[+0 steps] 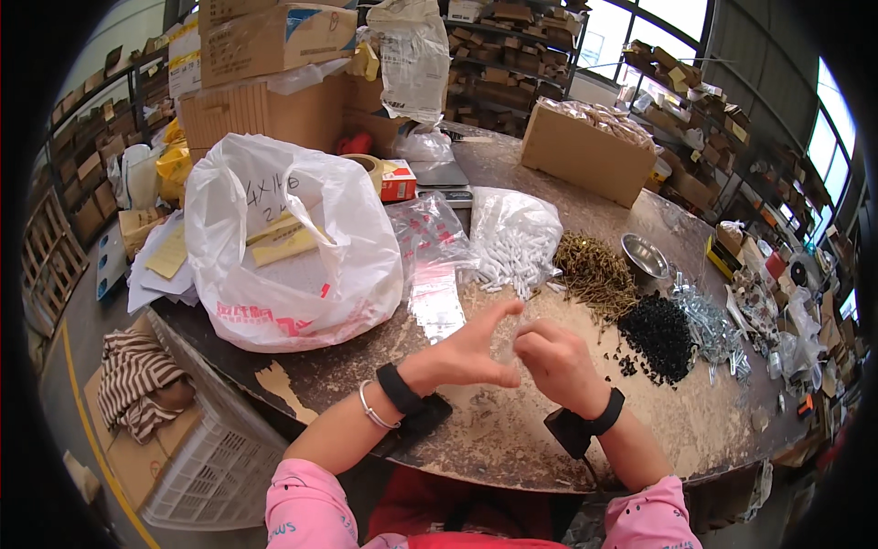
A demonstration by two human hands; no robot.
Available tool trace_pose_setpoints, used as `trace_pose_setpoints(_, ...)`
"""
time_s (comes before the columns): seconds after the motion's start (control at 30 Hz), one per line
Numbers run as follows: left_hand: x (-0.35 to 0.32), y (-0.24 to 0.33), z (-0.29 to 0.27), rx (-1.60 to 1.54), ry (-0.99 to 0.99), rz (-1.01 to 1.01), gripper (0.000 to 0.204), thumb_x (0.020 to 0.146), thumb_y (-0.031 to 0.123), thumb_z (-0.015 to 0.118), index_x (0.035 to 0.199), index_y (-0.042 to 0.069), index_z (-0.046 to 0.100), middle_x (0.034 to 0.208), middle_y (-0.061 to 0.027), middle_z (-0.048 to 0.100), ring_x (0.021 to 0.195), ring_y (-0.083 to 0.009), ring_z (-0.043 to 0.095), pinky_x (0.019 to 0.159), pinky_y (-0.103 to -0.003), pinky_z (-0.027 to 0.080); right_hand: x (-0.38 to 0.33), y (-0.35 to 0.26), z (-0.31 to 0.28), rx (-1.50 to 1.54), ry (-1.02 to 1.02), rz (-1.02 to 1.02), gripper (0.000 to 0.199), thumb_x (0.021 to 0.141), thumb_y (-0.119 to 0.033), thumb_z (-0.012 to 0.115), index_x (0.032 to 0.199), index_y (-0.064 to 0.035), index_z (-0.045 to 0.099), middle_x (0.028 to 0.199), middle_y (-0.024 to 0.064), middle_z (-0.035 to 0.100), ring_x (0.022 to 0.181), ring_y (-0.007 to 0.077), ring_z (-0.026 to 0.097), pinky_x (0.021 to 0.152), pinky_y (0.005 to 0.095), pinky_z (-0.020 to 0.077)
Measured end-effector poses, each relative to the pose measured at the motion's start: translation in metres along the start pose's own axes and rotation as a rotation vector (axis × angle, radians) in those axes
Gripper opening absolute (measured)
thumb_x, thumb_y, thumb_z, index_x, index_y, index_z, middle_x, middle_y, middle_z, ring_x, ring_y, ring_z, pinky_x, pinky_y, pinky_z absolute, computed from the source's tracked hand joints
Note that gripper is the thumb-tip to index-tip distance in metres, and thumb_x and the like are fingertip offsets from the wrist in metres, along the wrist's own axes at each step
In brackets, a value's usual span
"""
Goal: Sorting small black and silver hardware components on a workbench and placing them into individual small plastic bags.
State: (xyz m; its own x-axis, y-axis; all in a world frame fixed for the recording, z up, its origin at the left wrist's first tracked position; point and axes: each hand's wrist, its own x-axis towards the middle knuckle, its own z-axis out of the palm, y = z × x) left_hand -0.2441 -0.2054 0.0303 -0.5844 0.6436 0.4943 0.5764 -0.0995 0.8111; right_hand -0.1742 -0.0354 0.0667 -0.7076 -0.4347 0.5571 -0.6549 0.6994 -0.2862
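Hanging over the worn brown table (498,435), a small, see-through plastic bag (509,340) is pinched by the right hand (558,364); the left hand (462,355) is curved open beside it. Thin gold-coloured screws (593,274) and tiny black pieces (655,339) are heaped nearby.

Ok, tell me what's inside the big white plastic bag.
Through the opening of the white plastic bag, a yellow piece shows, with pale contents around it. The bag's sides and folds cover whatever lies deeper.

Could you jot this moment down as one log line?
left hand: open, curved | right hand: curled | between hands: apparently clear plastic bag | beyond: white plugs, brass-coloured screws, small black pieces
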Motion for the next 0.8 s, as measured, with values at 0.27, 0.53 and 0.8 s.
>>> trace_pose_setpoints(0.27, 0.002, -0.007, -0.007, -0.317, 0.188, -0.303, 0.039, 0.071, 0.007, 0.069, 0.104, 0.004, 0.048, 0.089, -0.0012, 0.05, 0.085, -0.0084, 0.049, 0.074, -0.024, 0.045, 0.043, 0.082, 0.01, 0.015, -0.067, 0.306, 0.01, 0.077, -0.006, 0.057, 0.082, 0.0011, 0.061, 0.076, 0.0184, 0.062, 0.07, 0.0308, 0.062, 0.064, 0.0361, 0.0483)
trace_pose_setpoints(0.53, 0.0, -0.023, -0.004, -0.191, 0.148, -0.233, 0.048, 0.069, 0.011, 0.073, 0.107, 0.005, 0.045, 0.095, -0.002, 0.049, 0.091, -0.0105, 0.048, 0.087, -0.027, 0.039, 0.049, 0.113, 0.06, -0.436, -0.402, 0.435, 0.017, 0.074, -0.014, 0.055, 0.083, -0.0013, 0.06, 0.082, 0.0227, 0.063, 0.076, 0.0375, 0.063, 0.067, 0.046, 0.05)
trace_pose_setpoints(0.8, -0.001, -0.014, 0.002, -0.389, 0.06, -0.272, 0.052, 0.069, 0.009, 0.072, 0.112, 0.005, 0.042, 0.099, -0.0027, 0.048, 0.098, -0.0124, 0.047, 0.089, -0.028, 0.039, 0.044, 0.077, 0.035, -0.518, -0.714, 0.405, 0.016, 0.07, -0.014, 0.054, 0.079, -0.0025, 0.063, 0.08, 0.0191, 0.064, 0.076, 0.0346, 0.064, 0.066, 0.0425, 0.0512)
